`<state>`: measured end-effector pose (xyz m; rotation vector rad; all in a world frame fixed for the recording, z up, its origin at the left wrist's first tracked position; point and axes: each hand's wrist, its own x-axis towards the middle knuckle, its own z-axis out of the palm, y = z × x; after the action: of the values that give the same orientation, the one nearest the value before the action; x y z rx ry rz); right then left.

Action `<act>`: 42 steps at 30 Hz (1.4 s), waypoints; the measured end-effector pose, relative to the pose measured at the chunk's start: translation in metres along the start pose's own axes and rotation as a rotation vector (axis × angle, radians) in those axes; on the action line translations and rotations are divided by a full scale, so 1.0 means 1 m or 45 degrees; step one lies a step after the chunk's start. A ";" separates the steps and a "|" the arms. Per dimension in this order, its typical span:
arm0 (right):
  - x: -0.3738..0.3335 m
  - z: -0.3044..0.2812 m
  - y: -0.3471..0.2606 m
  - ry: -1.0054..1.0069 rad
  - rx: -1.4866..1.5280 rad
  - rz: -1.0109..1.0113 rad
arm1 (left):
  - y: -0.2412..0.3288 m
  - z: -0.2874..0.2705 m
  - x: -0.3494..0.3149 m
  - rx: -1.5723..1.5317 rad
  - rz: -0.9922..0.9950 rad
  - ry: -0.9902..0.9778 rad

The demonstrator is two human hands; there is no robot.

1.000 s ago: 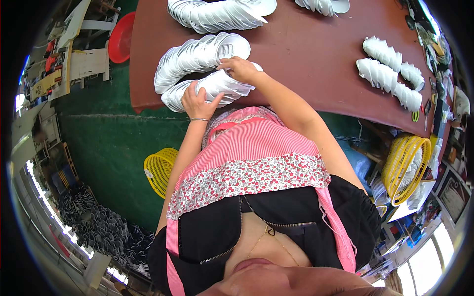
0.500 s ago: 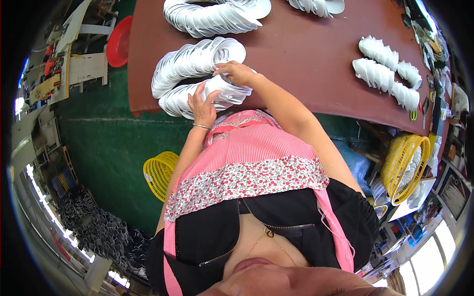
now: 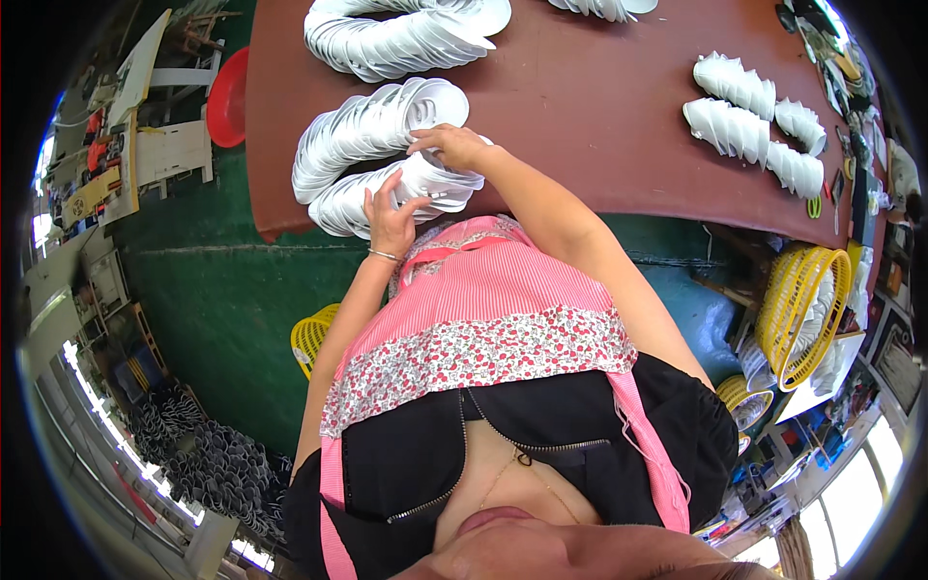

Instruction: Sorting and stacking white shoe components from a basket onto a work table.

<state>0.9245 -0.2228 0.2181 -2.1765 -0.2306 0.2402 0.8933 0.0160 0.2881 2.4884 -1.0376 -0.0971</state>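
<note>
A row of nested white curved shells point(image 3: 353, 201) lies along the near edge of the brown counter point(image 3: 599, 126), in front of the person. Each shell looks thin, light and fairly stiff, with a smooth face that probably slides easily on its neighbour; a hard squeeze could crease a rim. The row seems best taken from both sides or at its right end, where the rims fan apart.

The left hand point(image 3: 391, 227) touches the row's near side, fingers and thumb spread apart. The right hand point(image 3: 459, 148) is over its right end, fingers bent down toward the shells; whether they pinch one, I cannot tell.

Just behind lies one similar white row point(image 3: 372, 121), close to the first at the left; whether the two join is unclear. The shells overlap too closely to count. Farther back are one large curved stack point(image 3: 401, 43) and one stack cut by the top edge point(image 3: 604, 8). Four short white stacks point(image 3: 727, 130) sit at the right, near one pair of green-handled scissors point(image 3: 815, 207). One red basin point(image 3: 228, 97) stands beyond the counter's left edge.
</note>
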 end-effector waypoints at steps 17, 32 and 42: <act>-0.001 -0.001 0.000 -0.054 -0.031 -0.012 | 0.003 0.005 0.010 0.159 0.327 0.087; -0.012 -0.010 -0.018 -0.079 -0.383 -0.177 | 0.038 0.003 0.028 0.213 0.005 0.061; 0.014 -0.022 -0.046 -0.168 -0.883 -0.233 | 0.063 0.026 -0.014 -0.097 -0.098 0.547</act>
<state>0.9401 -0.2101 0.2671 -2.8015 -0.6647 0.2198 0.8356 -0.0236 0.2898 2.3339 -0.7420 0.3533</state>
